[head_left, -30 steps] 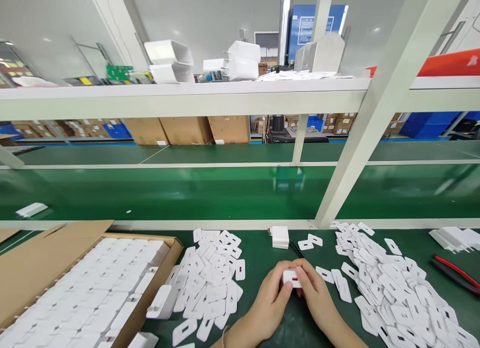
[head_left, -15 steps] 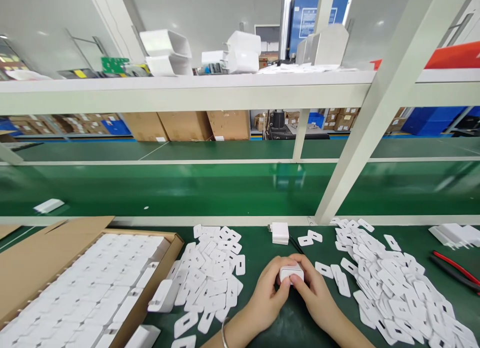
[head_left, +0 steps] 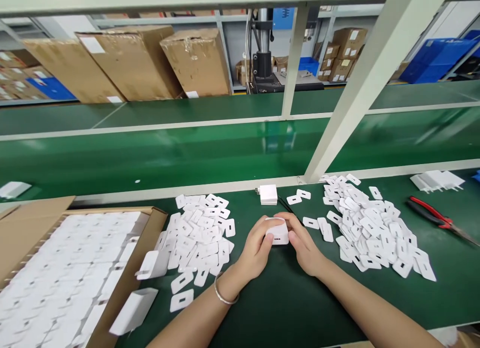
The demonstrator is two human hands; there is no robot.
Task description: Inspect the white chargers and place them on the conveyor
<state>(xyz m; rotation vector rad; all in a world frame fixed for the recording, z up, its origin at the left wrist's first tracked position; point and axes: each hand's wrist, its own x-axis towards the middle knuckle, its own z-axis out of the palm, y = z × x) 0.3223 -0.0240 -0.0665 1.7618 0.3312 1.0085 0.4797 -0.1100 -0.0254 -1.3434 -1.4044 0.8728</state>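
Note:
Between both hands is a white charger housing (head_left: 278,233), its slotted end turned toward me. My left hand (head_left: 258,243) grips it from the left, thumb along its side. My right hand (head_left: 303,244) closes round its right side, fingers over the far edge. Just beyond the hands stands another white charger (head_left: 268,194) with its prongs pointing left. A pile of white slotted plates (head_left: 200,233) lies left of my hands, and a second pile of slotted plates (head_left: 369,228) spreads out on the right.
An open cardboard box (head_left: 153,220) at the left holds rows of white housings. Two loose housings (head_left: 135,308) lie beside it. Red-handled pliers (head_left: 435,213) and several white chargers (head_left: 437,180) are at the right. A slanted metal post (head_left: 348,103) rises behind the bench edge.
My view has tilted down and shifted. The charger housing has been turned in my hands, so its slotted end now shows. Both hands still hold it.

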